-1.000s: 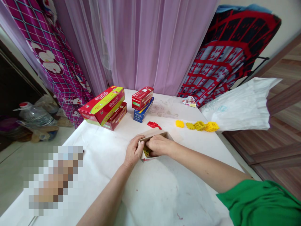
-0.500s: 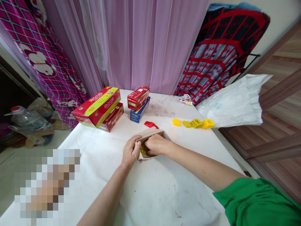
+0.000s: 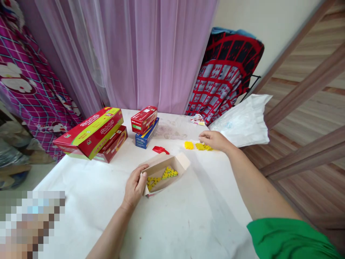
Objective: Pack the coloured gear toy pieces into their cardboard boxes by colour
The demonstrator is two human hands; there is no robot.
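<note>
My left hand (image 3: 134,185) grips the near left end of an open cardboard box (image 3: 185,162), thumb over its rim. Two groups of yellow toothed plastic pieces (image 3: 169,172) lie inside, triangular in outline. To the right, my right hand (image 3: 215,139) hovers over a row of yellow plastic pieces (image 3: 202,146), its fingers loosely bent and apart, with nothing visible in them. The hand and wrist hide the right end of that row. A separate bright yellow piece (image 3: 189,145) lies just left of it.
Behind the box lies a red plastic item (image 3: 161,149). A red box (image 3: 144,119) rests on a blue box (image 3: 147,135). At left, a large red and yellow box (image 3: 91,131) leans on another red box (image 3: 114,144). A white bag (image 3: 242,120) stands at the right edge.
My right hand has come out of the box and moved right to the yellow row. The box interior now shows. My left hand keeps its grip, and the camera view has turned right.
</note>
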